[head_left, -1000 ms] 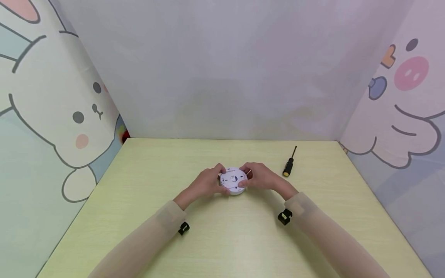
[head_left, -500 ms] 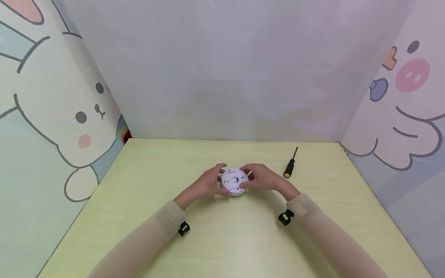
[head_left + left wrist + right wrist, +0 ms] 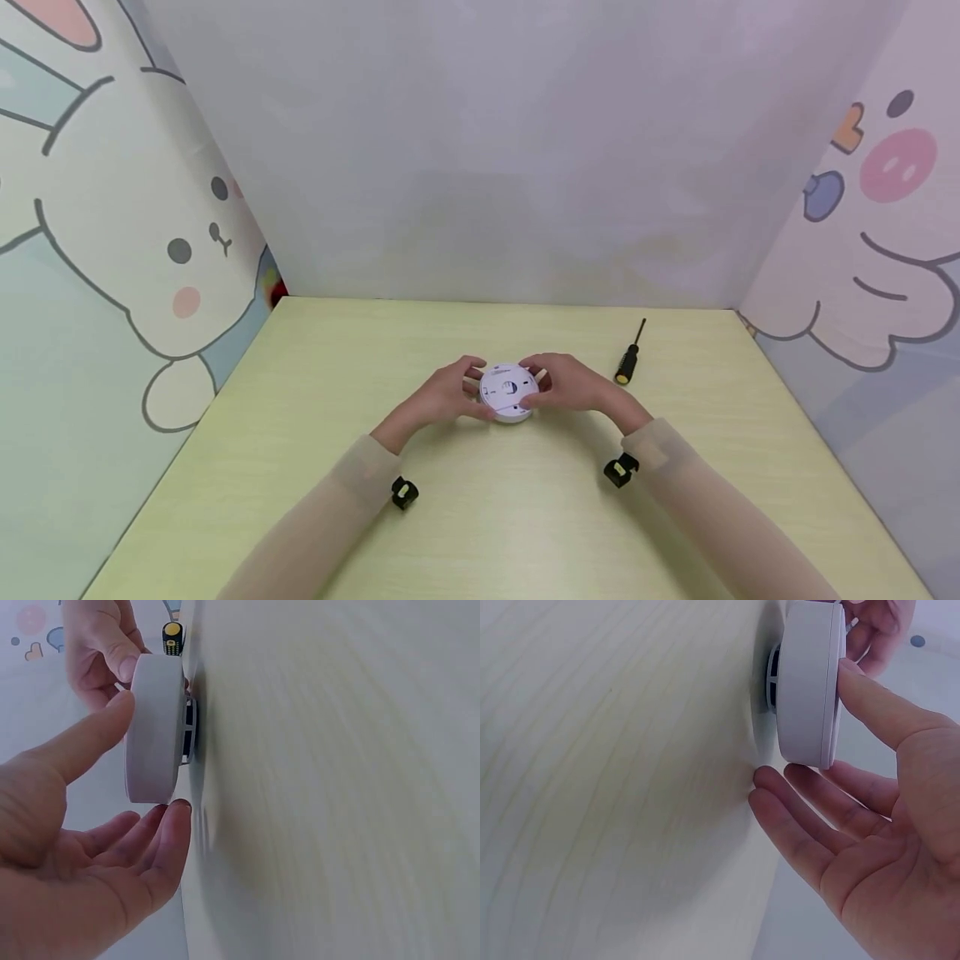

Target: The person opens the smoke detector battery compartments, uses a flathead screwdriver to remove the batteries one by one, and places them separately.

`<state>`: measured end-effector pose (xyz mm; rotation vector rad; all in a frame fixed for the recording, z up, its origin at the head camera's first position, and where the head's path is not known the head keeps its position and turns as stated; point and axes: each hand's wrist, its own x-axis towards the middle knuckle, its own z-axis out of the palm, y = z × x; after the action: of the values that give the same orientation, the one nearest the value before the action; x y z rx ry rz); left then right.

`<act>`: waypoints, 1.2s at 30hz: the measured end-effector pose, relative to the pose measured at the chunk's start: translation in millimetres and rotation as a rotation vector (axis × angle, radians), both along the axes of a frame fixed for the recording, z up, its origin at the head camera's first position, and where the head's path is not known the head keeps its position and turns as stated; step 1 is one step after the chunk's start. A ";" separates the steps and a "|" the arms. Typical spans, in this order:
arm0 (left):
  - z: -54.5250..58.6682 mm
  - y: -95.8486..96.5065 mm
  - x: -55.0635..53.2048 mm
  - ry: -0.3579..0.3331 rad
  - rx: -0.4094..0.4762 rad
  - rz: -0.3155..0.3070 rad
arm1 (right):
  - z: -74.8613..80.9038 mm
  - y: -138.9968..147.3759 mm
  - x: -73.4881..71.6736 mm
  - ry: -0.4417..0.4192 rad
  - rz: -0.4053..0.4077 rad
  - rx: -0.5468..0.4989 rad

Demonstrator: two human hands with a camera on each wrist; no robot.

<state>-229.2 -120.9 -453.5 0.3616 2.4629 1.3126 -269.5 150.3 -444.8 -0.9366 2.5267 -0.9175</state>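
- Nearest, two pale sleeves (image 3: 330, 508) lie across the table (image 3: 495, 533), each with a black clip (image 3: 405, 493); a forearm dipped too low could knock one on the wood.
- The left hand (image 3: 441, 392) is half open, cupped lightly around the white disc (image 3: 495, 382), thumb at its edge and curved fingers by the opposite rim. So light a hold could slip if the disc were twisted hard.
- The right hand (image 3: 567, 381) grips the disc's other side, thumb on the printed face, fingertips at the rim. Uneven pressure from that thumb might tip it.
- The disc sits mid-table between both palms, printed face up. That print shows only from the head; the wrist views instead reveal a slotted bump (image 3: 189, 731) underneath, which could make it rock. Whether the bump touches the wood, I cannot tell.
- Farther off lies a screwdriver (image 3: 627, 364), seen whole from the head, just its handle from the left wrist.
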 end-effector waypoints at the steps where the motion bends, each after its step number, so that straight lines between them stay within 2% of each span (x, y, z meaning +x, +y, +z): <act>1: 0.2 -0.8 0.2 -0.012 0.007 0.001 | 0.2 0.1 0.0 -0.001 0.001 0.000; 6: -0.6 -4.7 1.4 -0.045 0.048 -0.008 | 1.4 0.3 0.5 -0.005 0.002 0.003; 12: -3.0 -4.2 1.9 -0.042 0.101 -0.010 | 1.3 1.3 -0.4 0.001 0.005 0.005; 24: -7.5 -2.3 1.6 -0.032 0.117 0.007 | 1.8 1.9 -0.5 0.022 0.003 0.015; 30: -8.9 -1.6 2.1 -0.036 0.125 0.006 | 4.2 1.6 -1.0 0.085 0.018 0.029; 36: -10.1 -0.6 1.7 -0.034 0.147 -0.003 | 11.1 -2.1 -1.3 0.167 0.082 0.028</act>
<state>-227.5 -121.5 -463.6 0.3751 2.3441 1.4905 -270.8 148.2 -433.7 -1.1421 2.6080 -0.8082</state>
